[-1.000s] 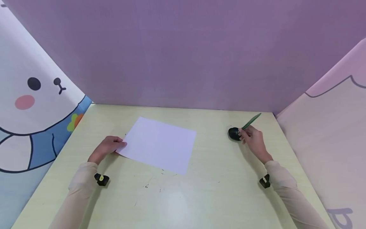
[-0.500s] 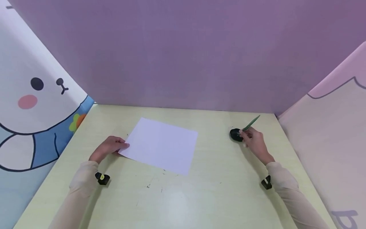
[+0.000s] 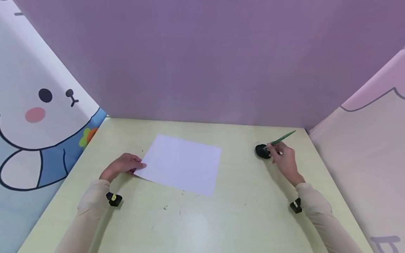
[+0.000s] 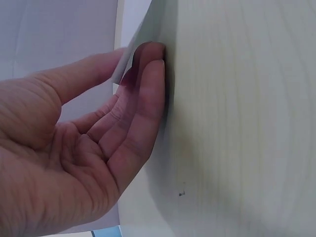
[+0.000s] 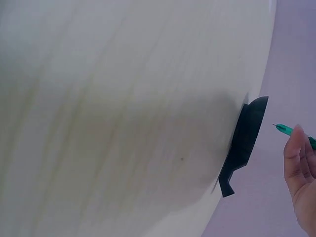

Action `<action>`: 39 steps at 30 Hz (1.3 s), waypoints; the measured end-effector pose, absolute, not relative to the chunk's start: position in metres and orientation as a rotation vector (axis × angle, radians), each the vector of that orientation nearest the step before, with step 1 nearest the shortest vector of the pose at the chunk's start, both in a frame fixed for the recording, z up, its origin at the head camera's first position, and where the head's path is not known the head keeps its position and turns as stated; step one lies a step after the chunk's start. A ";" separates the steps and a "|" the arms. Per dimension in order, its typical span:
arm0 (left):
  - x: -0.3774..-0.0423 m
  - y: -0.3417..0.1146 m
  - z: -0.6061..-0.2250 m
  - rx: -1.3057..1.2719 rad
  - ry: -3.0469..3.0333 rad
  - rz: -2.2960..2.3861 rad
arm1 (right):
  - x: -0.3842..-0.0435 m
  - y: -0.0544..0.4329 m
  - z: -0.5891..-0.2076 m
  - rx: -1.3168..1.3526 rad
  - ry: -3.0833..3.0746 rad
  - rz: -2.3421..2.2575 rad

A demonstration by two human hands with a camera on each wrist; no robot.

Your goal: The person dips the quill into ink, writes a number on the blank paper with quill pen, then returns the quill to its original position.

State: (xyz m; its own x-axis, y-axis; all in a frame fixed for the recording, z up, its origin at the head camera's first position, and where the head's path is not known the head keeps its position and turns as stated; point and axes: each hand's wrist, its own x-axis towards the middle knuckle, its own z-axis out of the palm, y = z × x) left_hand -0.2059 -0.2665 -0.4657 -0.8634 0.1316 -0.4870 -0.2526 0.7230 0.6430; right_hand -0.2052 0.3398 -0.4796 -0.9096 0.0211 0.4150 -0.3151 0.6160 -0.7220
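Note:
A white sheet of paper (image 3: 180, 165) lies on the left half of the table, set at an angle. My left hand (image 3: 122, 166) pinches its near-left corner. In the left wrist view the thumb of my left hand (image 4: 94, 128) is above the sheet and the curled fingers are below, so that corner is lifted. On the right, my right hand (image 3: 286, 159) grips a slim green pen (image 3: 284, 136) between thumb and fingers. The right wrist view shows the pen's thin tip (image 5: 280, 127) apart from a low, dark oval holder (image 5: 244, 138), which sits on the table beside the hand.
The pale wood-grain table (image 3: 240, 218) ends at a purple wall (image 3: 202, 63) behind. Printed panels stand along both sides, with a cartoon animal (image 3: 47, 123) on the left one. Small dark marks (image 3: 165, 208) dot the table in front of the paper.
The green pen has tilted flatter, its upper end swinging to the right. The whole head view has shifted slightly. Left hand and paper keep the same relation.

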 end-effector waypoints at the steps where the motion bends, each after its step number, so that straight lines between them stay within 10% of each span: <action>1: -0.206 -0.266 -0.465 -0.089 2.418 1.009 | -0.205 0.339 -0.479 0.234 -2.451 1.213; 39: -0.203 -0.257 -0.473 -0.083 2.382 1.195 | -0.195 0.297 -0.442 0.353 -2.419 1.300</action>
State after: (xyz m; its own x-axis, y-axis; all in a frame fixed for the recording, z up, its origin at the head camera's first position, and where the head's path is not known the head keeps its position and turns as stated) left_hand -0.2033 -0.2571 -0.4730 -0.8874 0.1524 -0.4350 -0.2575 0.6189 0.7420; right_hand -0.1952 0.2972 -0.4418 -0.8999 -0.0444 0.4339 -0.3864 0.5428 -0.7457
